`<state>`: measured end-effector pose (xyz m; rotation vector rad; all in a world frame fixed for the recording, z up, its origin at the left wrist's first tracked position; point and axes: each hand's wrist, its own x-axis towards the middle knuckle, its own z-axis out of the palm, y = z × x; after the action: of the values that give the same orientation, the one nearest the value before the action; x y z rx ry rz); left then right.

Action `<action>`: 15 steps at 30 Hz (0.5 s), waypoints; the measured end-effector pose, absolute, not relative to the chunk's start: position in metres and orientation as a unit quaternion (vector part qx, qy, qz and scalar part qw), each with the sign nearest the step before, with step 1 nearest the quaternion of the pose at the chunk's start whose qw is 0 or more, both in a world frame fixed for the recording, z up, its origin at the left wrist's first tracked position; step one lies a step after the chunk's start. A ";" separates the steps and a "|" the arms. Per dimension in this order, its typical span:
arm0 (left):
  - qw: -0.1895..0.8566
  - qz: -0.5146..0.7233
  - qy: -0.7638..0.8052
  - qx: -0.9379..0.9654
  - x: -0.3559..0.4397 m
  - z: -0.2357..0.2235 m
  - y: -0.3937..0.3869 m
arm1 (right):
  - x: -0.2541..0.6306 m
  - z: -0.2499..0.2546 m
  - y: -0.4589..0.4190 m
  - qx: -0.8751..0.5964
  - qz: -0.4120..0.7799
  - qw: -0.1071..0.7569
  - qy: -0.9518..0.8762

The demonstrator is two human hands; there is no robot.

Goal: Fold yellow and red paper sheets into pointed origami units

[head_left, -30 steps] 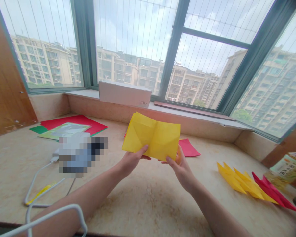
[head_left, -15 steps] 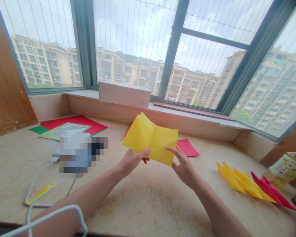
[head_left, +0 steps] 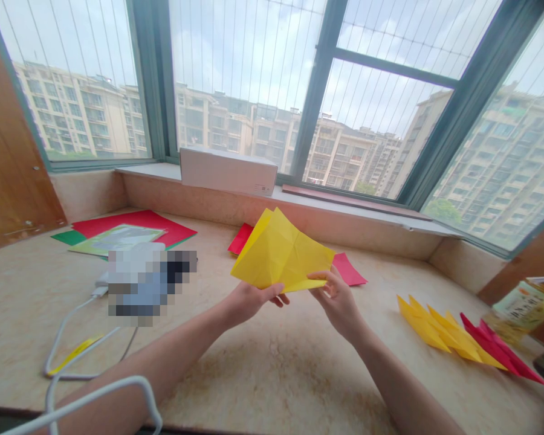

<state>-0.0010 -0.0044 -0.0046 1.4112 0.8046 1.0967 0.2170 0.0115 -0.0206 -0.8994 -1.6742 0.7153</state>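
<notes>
A creased sheet of yellow paper (head_left: 285, 251) is held up above the countertop, partly folded, with its left part standing up in layers. My left hand (head_left: 256, 297) is closed on its lower left edge, thumb on the near face and fingers behind. At the lower right corner my right hand (head_left: 335, 296) pinches the paper, and the edge there is bent over. Behind the yellow sheet lie a small red paper stack (head_left: 241, 238) on the left and a pink-red paper square (head_left: 350, 269) on the right, both partly hidden.
Folded yellow paper pieces (head_left: 448, 333) and a folded dark red piece (head_left: 498, 347) lie at right, near an oil bottle (head_left: 526, 302). On the left are red sheets (head_left: 136, 219), a blurred-out object (head_left: 140, 287) and a white cable (head_left: 72, 320). A white box (head_left: 229, 172) stands on the sill.
The yellow paper has tilted and shifted slightly right and down. Its lower right corner is now bent over in my right hand, and more of the red stack shows behind it.
</notes>
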 end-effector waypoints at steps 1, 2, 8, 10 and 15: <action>0.557 0.460 0.336 0.605 -0.001 -0.004 -0.005 | 0.216 -0.020 0.011 -0.381 0.314 0.537 -0.684; 0.557 0.456 0.331 0.610 -0.002 -0.003 -0.006 | 0.214 -0.020 0.010 -0.385 0.323 0.545 -0.671; 0.588 0.476 0.308 0.577 -0.001 0.002 -0.013 | 0.214 -0.014 0.007 -0.392 0.324 0.546 -0.666; 0.591 0.504 0.303 0.552 0.000 0.002 -0.012 | 0.214 -0.015 0.007 -0.391 0.320 0.536 -0.676; 0.560 0.611 0.304 0.471 -0.001 0.001 -0.002 | 0.209 -0.023 0.004 -0.359 0.323 0.500 -0.719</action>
<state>-0.0013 -0.0018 0.0012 1.1098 0.7168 1.4394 0.2090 0.0043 -0.0228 -0.8689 -1.7383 0.7822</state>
